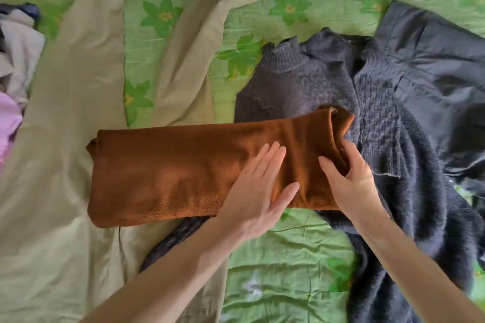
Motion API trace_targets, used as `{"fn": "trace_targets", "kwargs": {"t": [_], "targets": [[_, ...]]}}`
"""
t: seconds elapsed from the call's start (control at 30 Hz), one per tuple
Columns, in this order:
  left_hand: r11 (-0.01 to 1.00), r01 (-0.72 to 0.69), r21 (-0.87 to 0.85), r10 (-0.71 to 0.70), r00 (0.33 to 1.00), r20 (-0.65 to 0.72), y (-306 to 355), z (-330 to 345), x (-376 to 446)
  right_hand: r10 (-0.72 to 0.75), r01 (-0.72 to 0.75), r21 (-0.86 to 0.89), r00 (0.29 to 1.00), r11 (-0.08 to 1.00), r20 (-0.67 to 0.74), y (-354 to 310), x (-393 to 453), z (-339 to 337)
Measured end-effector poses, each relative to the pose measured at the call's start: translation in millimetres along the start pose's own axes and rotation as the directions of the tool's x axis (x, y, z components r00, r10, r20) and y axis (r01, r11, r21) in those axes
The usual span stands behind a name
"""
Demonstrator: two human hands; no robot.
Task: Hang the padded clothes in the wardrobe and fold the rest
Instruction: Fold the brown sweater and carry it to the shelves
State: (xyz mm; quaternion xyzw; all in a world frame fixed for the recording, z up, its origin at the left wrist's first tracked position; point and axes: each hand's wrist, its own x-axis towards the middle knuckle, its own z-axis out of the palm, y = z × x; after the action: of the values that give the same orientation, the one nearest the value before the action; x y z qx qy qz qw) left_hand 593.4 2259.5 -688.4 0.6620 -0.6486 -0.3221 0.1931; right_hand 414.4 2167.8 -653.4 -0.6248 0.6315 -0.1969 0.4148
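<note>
On the bed at six o'clock, the brown fleece lies half-folded across the beige trousers, the left hand pressing flat and open to hold it while the right hand grips its three o'clock end, likely to fold it over.

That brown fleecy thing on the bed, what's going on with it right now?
A person is folding it. The brown fleece garment lies in a long folded strip across the green floral bedspread. The left hand presses flat on it, while the right hand grips its right end, fingers tucked into the fold. That end rests on a dark grey knit sweater. Beige trousers and a black jacket lie unfolded nearby.
</note>
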Motion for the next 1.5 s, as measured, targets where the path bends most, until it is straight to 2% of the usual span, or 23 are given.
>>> {"fn": "trace_targets", "kwargs": {"t": [0.07,0.13,0.2,0.27,0.3,0.33,0.4,0.43,0.5,0.57,0.63,0.7,0.8,0.9,1.0,1.1,1.13,1.2,1.23,1.3,1.33,1.4,1.5], "targets": [[0.986,-0.008,-0.168,0.011,1.0,0.014,7,-10,-11,-0.071,0.071,0.005,0.997,0.997,-0.009,-23,-19,4],[0.909,-0.001,-0.417,-0.002,1.0,-0.007,19,-21,-21,-0.116,0.115,0.037,0.993,0.993,0.023,-48,-41,12],[0.673,0.012,-0.739,-0.123,0.988,-0.096,33,-35,-28,-0.187,0.183,0.053,0.979,0.982,0.082,-70,-60,24],[0.341,0.074,-0.937,-0.392,0.917,-0.07,39,-57,-32,-0.24,0.221,0.11,0.949,0.969,0.206,-83,-72,38],[0.225,0.085,-0.971,-0.501,0.865,-0.04,37,-69,-32,-0.255,0.216,0.159,0.92,0.963,0.299,-88,-76,45],[0.206,0.101,-0.973,-0.575,0.817,-0.037,29,-79,-33,-0.284,0.214,0.215,0.875,0.953,0.392,-90,-78,51],[0.236,0.156,-0.959,-0.655,0.755,-0.038,7,-95,-39,-0.339,0.187,0.334,0.805,0.924,0.488,-94,-79,62],[0.252,0.181,-0.951,-0.677,0.735,-0.039,-4,-102,-43,-0.341,0.158,0.39,0.817,0.907,0.464,-96,-79,67],[0.278,0.221,-0.935,-0.692,0.721,-0.036,-20,-113,-54,-0.331,0.177,0.441,0.894,0.88,0.302,-98,-75,74],[0.284,0.229,-0.931,-0.672,0.74,-0.024,-32,-125,-67,-0.399,0.354,0.248,0.902,0.902,0.163,-94,-64,84],[0.296,0.2,-0.934,-0.662,0.748,-0.049,-45,-137,-79,-0.508,0.529,-0.049,0.833,0.847,0.222,-86,-55,98],[0.331,0.173,-0.928,-0.668,0.738,-0.101,-60,-148,-93,-0.524,0.602,-0.204,0.784,0.772,0.332,-80,-49,119],[0.375,0.212,-0.903,-0.72,0.68,-0.139,-87,-155,-110,-0.51,0.622,-0.178,0.746,0.762,0.427,-81,-47,152],[0.403,0.308,-0.862,-0.801,0.574,-0.169,-123,-158,-125,-0.526,0.632,-0.14,0.731,0.762,0.435,-80,-38,174],[0.464,0.405,-0.788,-0.841,0.482,-0.247,-152,-161,-132,-0.502,0.643,-0.314,0.753,0.698,0.425,-75,-40,193],[0.564,0.528,-0.635,-0.823,0.414,-0.388,-155,-155,-134,-0.504,0.647,-0.46,0.762,0.607,0.406,-76,-52,213],[0.644,0.561,-0.52,-0.763,0.426,-0.486,-151,-151,-134,-0.501,0.641,-0.507,0.767,0.576,0.401,-78,-54,220],[0.798,0.579,-0.165,-0.527,0.54,-0.656,-144,-139,-133,-0.483,0.621,-0.584,0.78,0.522,0.398,-80,-58,231],[0.836,0.548,0.006,-0.403,0.622,-0.671,-142,-135,-131,-0.474,0.615,-0.605,0.784,0.505,0.401,-80,-60,235],[0.857,0.452,0.249,-0.25,0.785,-0.567,-148,-127,-124,-0.469,0.615,-0.62,0.784,0.488,0.408,-79,-59,238],[0.849,0.431,0.306,-0.245,0.834,-0.495,-154,-123,-120,-0.477,0.626,-0.603,0.775,0.495,0.414,-78,-57,237],[0.831,0.454,0.32,-0.312,0.858,-0.408,-171,-116,-116,-0.503,0.64,-0.507,0.768,0.578,0.396,-75,-54,233],[0.852,0.454,0.259,-0.334,0.854,-0.398,-187,-108,-116,-0.458,0.516,-0.371,0.857,0.772,0.237,-67,-54,233]]}}
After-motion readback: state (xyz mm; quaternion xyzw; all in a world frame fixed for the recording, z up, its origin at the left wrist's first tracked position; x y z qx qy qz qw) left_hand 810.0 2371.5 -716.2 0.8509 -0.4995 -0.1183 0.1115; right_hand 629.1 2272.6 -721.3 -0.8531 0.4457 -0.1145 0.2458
